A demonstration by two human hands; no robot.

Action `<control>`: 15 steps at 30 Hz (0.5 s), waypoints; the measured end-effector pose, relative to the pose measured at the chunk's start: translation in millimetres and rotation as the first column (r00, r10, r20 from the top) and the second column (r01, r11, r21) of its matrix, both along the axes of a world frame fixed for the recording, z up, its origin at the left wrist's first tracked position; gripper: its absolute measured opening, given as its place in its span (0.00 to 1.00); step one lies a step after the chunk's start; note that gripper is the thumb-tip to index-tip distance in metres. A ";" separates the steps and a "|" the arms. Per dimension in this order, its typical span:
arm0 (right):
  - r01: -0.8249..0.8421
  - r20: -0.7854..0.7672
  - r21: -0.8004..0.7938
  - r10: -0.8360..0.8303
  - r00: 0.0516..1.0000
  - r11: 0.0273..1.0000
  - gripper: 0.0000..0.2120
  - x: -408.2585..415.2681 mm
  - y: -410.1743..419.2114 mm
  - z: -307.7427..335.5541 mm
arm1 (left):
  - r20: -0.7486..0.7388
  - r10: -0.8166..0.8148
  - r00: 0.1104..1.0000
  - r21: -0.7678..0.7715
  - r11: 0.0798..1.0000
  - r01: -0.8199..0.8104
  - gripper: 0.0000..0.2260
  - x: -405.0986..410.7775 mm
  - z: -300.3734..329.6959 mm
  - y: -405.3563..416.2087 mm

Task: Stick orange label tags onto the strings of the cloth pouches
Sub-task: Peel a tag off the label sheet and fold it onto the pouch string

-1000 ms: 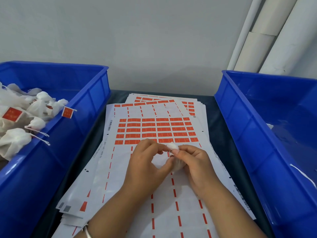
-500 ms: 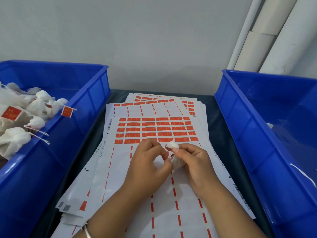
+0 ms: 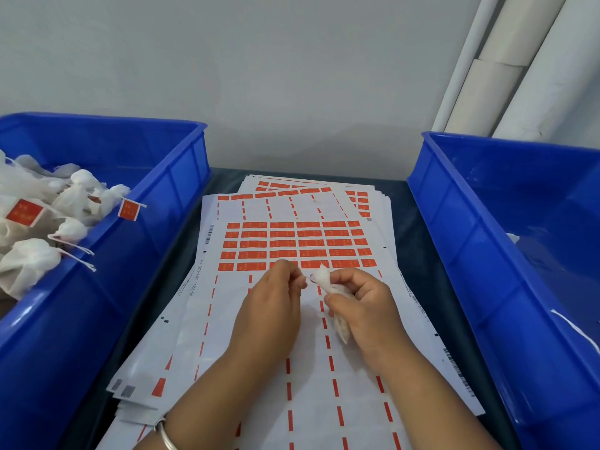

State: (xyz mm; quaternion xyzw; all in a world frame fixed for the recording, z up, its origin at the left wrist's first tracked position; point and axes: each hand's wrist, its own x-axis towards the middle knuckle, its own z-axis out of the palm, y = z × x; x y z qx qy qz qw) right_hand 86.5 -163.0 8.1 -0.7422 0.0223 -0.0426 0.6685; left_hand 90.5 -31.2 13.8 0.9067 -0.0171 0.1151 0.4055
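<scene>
Over the glossy label sheet (image 3: pixel 292 241), a crumpled white pouch (image 3: pixel 337 306) is clenched by the right hand (image 3: pixel 363 306); the left hand (image 3: pixel 272 306) is pinched, perhaps on string.

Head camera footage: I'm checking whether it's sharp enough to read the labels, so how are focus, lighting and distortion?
Head view: even, soft light with faint shadows; print on the orange label sheet is too blurred to read; the left hand and the right hand, holding a white cloth pouch, look soft; wide-angle bending curves the blue plastic bins outward.
</scene>
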 end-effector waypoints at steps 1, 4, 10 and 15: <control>-0.008 0.006 -0.005 0.008 1.000 1.000 0.10 0.1 0.2 -0.4 | 0.012 0.013 1.000 0.007 1.000 -0.013 0.09 0.3 -1.2 0.7; -0.026 0.011 -0.034 0.027 1.000 0.999 0.10 0.6 0.7 -0.7 | 0.011 0.086 0.996 0.024 0.996 -0.086 0.08 3.9 -4.3 3.2; -0.123 -0.041 -0.037 0.121 0.992 0.992 0.13 -1.6 0.6 6.0 | 0.016 0.260 0.965 -0.036 0.965 -0.259 0.03 13.4 -1.6 12.1; -0.381 -0.096 -0.075 0.374 0.923 0.921 0.21 -9.3 4.1 16.0 | 0.065 0.232 0.971 -0.062 0.972 -0.228 0.03 12.9 2.1 17.0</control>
